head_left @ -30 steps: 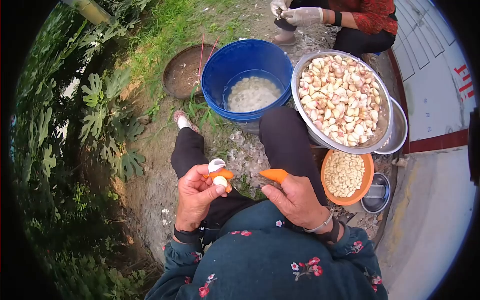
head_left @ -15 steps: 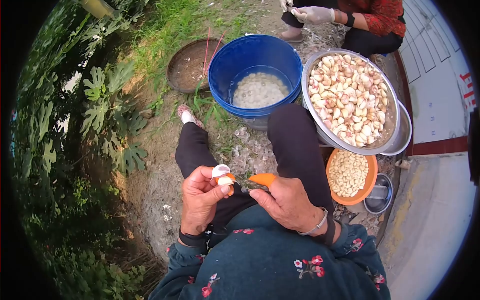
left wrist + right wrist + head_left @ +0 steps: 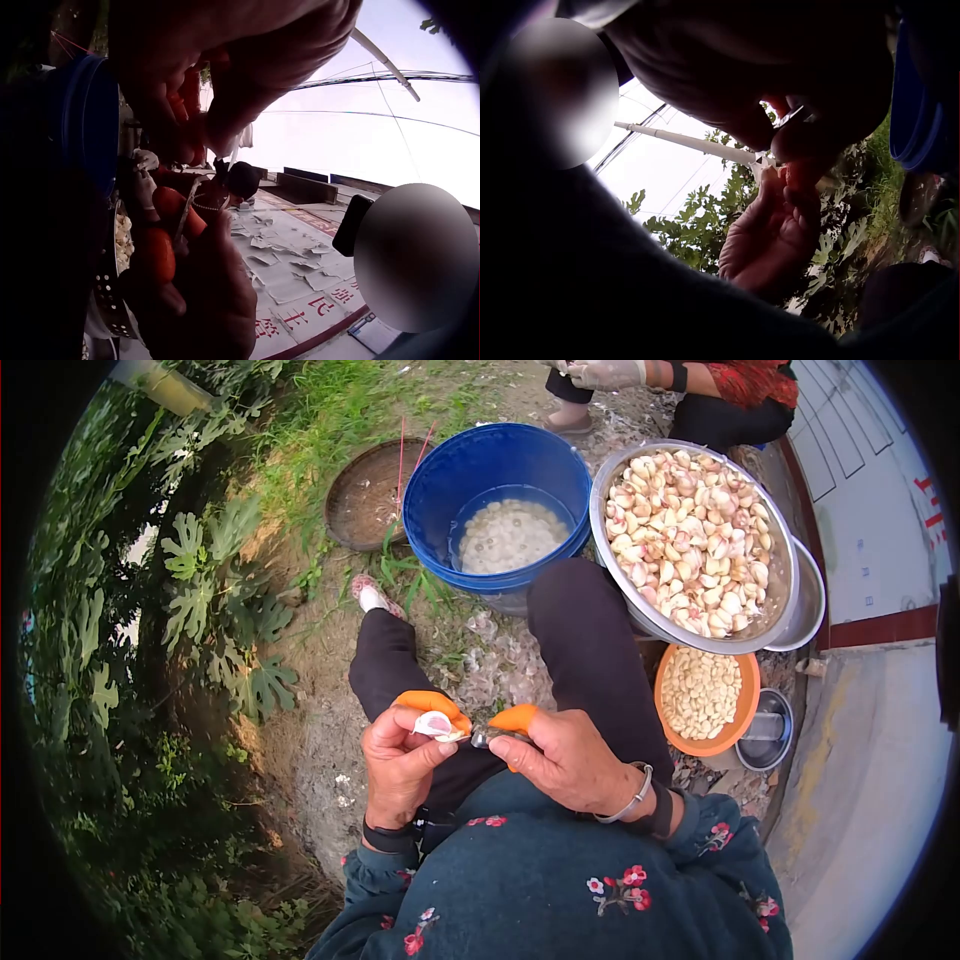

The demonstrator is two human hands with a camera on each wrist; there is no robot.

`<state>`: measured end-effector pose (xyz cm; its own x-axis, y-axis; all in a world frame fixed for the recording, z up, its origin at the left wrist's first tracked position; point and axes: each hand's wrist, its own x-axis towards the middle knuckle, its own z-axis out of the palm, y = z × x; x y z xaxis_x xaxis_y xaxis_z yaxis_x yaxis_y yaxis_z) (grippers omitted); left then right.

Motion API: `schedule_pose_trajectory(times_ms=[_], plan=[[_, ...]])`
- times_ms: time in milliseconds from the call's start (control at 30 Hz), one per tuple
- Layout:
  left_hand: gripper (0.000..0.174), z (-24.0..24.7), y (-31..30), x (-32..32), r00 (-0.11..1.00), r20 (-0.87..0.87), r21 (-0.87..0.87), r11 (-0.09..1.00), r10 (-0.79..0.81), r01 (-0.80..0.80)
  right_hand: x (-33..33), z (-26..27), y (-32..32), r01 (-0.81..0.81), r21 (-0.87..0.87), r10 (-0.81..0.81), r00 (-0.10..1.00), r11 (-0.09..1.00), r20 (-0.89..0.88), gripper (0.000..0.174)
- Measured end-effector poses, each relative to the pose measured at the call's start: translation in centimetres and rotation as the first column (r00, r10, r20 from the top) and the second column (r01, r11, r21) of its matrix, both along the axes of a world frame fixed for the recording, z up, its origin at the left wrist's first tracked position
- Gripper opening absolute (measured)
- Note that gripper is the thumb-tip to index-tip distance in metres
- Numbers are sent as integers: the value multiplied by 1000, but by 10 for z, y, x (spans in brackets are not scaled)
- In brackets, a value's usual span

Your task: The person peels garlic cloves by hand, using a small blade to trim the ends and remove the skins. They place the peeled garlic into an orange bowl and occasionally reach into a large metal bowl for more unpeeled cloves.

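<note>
In the head view my left hand (image 3: 400,765) pinches a garlic clove (image 3: 433,725) with pale purple and white skin. Orange finger covers (image 3: 435,705) sit on fingers of this hand. Close beside it, my right hand (image 3: 565,758) grips a small metal blade (image 3: 484,737) between the thumb and an orange-covered finger. The blade's tip meets the clove's edge near the left fingertips. In the right wrist view the blade (image 3: 791,117) shows as a bright strip by the right thumb. Both hands are over the lap, and most of the blade is hidden by the fingers.
Ahead stands a blue bucket (image 3: 420,510) with peeled cloves in water. To the right are a metal bowl (image 3: 597,510) heaped with unpeeled garlic and an orange bowl (image 3: 750,705) of peeled cloves. A gloved person (image 3: 740,400) sits beyond; a wicker tray (image 3: 360,495) lies left.
My right hand has moved left to the left hand, bringing the blade against the garlic. The left hand has turned the clove, and the round white clove seen earlier is mostly out of sight.
</note>
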<state>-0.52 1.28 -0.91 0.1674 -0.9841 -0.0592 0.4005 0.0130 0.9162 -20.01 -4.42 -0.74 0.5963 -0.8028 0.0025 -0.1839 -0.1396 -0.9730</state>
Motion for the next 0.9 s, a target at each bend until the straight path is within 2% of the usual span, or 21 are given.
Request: schedule_pose_trajectory(times_ms=[167,367,633,767,900], plan=[[20,0,1,1,996,82,19,1000,-18,16,-1,7,-3,-8,-16,8,1000,1000,-2,32],[21,1,-2,1,992,104,43,997,-73,69,-2,2,-4,-26,-41,25,999,999,-24,32],[21,-5,-9,4,982,152,-77,990,-109,121,-4,-1,-8,-70,-39,71,997,997,21,29],[21,-6,-12,5,976,144,-94,980,-161,176,-7,-1,-13,-155,64,151,986,986,66,25],[23,-12,-11,2,987,34,-88,983,-158,160,-7,1,-16,-180,188,160,980,965,120,24]])
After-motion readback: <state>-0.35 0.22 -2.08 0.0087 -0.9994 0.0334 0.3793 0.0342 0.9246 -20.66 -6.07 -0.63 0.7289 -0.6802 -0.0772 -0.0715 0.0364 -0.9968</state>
